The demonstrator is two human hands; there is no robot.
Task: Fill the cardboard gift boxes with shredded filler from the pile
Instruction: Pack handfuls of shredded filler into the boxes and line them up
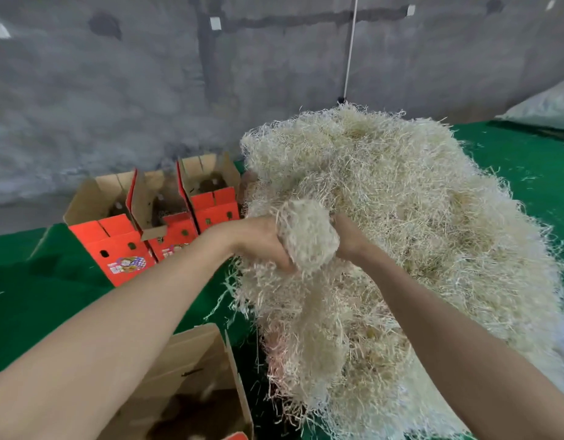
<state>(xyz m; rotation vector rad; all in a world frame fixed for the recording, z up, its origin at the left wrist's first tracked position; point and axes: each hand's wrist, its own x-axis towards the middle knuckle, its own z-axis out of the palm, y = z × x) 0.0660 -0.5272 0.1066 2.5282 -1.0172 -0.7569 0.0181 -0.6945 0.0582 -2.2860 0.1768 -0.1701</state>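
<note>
- Box [195, 354] nearest, left of pile [401, 201].
- Left hand [258, 239] and right hand [350, 239] both curled round one clump [306, 236] at pile's front.
- Red boxes [176, 227] farther back, left of pile.

Packing workshop: bare concrete wall [115, 106], green-covered table [52, 296].

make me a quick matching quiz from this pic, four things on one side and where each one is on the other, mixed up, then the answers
1. clump of filler
2. three red boxes
3. nearest open box
4. white sack

a. far right, at the back
b. gripped between left hand and right hand
c. bottom of view, by the left forearm
d. in a row left of the pile, flaps up

Pairs: 1-b, 2-d, 3-c, 4-a
</note>
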